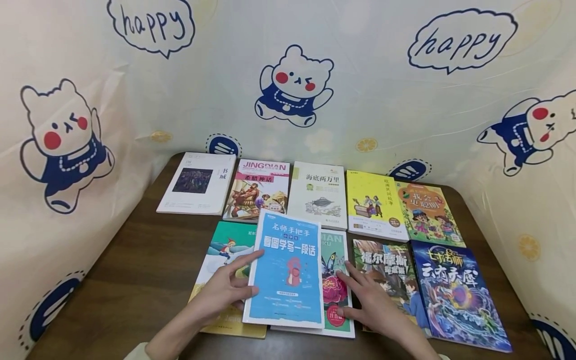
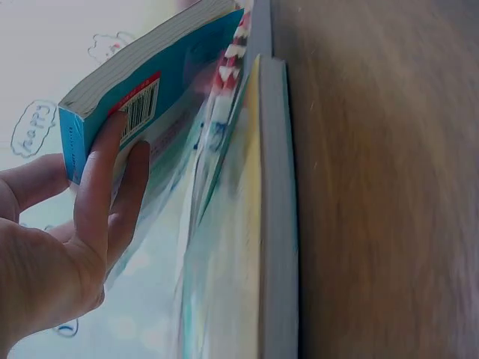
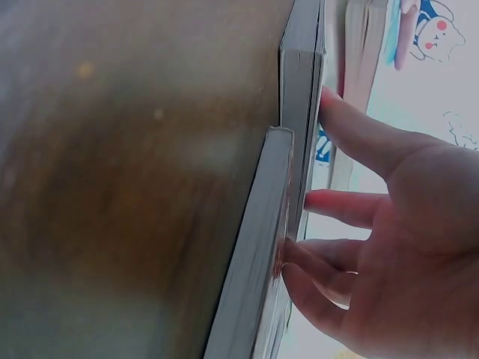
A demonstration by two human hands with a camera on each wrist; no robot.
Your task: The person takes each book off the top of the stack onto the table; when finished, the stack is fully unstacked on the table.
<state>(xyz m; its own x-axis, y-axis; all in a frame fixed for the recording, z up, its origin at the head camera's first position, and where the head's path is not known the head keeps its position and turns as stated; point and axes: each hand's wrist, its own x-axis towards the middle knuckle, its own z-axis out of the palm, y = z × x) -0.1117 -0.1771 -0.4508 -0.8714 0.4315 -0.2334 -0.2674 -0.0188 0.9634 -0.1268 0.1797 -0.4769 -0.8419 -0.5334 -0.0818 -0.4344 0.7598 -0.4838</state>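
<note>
My left hand (image 1: 220, 287) grips a light-blue paperback book (image 1: 288, 300) by its left side, thumb on the edge and fingers beneath. In the left wrist view the book (image 2: 168, 67) is tilted up, its barcode side showing by the fingers. It overlaps a green book with a butterfly and a pink flower (image 1: 335, 290) and part of a green-and-yellow book (image 1: 225, 250). My right hand (image 1: 378, 302) is spread, thumb and index finger touching the flower book's right edge. Other fingers of that hand (image 3: 419, 209) lie over the neighbouring detective book (image 1: 382, 260).
Along the back of the brown table (image 1: 130, 270) lies a row of books: a white one (image 1: 193, 205), a pink-titled one (image 1: 258, 200), a cream one (image 1: 315, 190), a yellow one (image 1: 369, 195) and an orange-green one (image 1: 432, 220). A dark-blue book (image 1: 459, 295) is front right. A patterned curtain (image 1: 360, 90) surrounds the table.
</note>
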